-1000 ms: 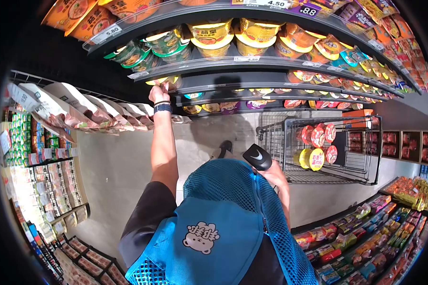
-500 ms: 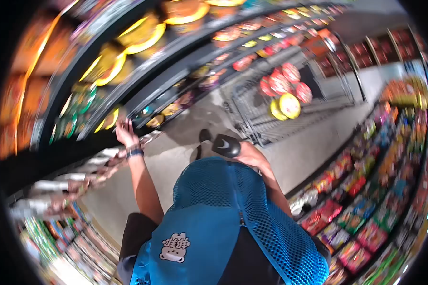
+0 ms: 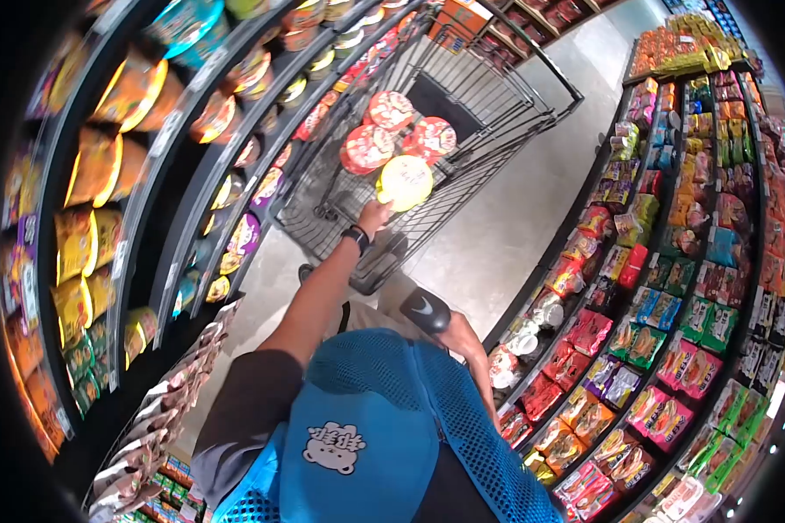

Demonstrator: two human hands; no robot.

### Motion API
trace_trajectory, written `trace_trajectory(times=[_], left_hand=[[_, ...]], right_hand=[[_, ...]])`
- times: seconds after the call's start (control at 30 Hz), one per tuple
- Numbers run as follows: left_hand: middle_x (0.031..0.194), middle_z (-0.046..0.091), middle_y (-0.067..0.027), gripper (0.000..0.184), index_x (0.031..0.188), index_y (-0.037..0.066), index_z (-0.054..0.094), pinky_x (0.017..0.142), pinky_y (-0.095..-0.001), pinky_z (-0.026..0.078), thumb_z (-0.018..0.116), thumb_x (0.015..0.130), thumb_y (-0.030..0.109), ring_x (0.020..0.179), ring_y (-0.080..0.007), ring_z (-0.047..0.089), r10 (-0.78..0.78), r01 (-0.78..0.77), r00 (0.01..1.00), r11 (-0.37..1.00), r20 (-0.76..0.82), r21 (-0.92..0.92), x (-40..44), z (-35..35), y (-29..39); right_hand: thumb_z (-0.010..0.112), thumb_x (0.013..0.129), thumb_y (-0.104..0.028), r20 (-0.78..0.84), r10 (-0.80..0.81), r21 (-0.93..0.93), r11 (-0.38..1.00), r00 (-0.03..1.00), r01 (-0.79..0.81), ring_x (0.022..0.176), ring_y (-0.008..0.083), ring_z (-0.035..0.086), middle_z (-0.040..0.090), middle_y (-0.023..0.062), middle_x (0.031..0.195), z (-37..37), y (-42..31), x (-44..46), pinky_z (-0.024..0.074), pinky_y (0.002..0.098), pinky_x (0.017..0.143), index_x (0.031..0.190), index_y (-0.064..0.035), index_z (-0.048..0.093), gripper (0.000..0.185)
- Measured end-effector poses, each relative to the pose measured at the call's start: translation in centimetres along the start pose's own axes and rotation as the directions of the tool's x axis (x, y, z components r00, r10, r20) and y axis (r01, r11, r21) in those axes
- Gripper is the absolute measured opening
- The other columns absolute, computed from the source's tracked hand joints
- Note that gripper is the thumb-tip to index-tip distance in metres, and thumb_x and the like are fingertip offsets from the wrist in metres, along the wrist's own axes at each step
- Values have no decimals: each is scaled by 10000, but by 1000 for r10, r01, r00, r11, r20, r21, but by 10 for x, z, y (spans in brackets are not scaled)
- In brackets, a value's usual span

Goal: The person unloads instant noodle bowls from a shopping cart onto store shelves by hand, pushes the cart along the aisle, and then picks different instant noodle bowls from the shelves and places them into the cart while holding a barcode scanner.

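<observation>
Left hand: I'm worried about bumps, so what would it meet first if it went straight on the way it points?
The yellow tub, which the left hand seems to touch. Past that, roughly in line, comes a red tub in the cart, though depth is unclear.

- In upper centre: cups (image 3: 391, 111) grouped inside cart (image 3: 445, 100)
- Along left: tubs (image 3: 92, 166) on shelves (image 3: 179, 187)
- Along right: packets (image 3: 663, 414) on racks (image 3: 560, 242)
- Between cart and racks: floor (image 3: 532, 183)
</observation>
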State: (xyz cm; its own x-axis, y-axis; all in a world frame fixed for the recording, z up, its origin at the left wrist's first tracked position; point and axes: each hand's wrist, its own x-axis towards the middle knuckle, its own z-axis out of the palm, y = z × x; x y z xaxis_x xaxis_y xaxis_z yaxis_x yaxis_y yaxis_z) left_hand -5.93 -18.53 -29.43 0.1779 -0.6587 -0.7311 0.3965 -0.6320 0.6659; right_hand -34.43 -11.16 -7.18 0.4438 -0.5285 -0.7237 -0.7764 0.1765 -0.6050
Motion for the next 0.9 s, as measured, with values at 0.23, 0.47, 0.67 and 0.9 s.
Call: trace_trajectory(times=[0.23,0.47,0.67,0.9], left_hand=[[831,684,-114,231,917,-14,674,600,-321,534,753,842,191,677,-205,658,-134,-70,841,934,-524,-351,100,51,-34],[783,647,-80,156,788,-3,607,553,-308,512,712,862,84,636,-154,618,31,-255,799,922,-600,-292,72,44,-44],[903,677,-97,74,933,46,625,800,-435,600,676,917,97,848,-225,695,-29,-243,927,714,-374,-657,-63,23,18],[1248,633,-137,343,1276,-11,525,996,-414,516,556,956,107,1087,-246,654,271,-273,953,574,-136,-772,-211,-75,29]], right_hand=[[742,770,-119,-161,56,64,997,985,-46,877,146,682,733,144,918,-74,71,-14,531,317,804,1034,14,679,302],[778,779,-127,-157,-25,86,996,987,39,881,108,670,742,114,929,-114,63,14,530,305,807,1039,-5,695,298],[799,759,-135,-114,-97,123,986,989,111,835,100,637,727,82,887,-128,33,48,528,305,772,1014,9,691,312],[814,755,-83,137,-302,242,934,943,264,898,79,603,714,35,995,-109,-92,56,501,280,834,1094,1,679,375]])
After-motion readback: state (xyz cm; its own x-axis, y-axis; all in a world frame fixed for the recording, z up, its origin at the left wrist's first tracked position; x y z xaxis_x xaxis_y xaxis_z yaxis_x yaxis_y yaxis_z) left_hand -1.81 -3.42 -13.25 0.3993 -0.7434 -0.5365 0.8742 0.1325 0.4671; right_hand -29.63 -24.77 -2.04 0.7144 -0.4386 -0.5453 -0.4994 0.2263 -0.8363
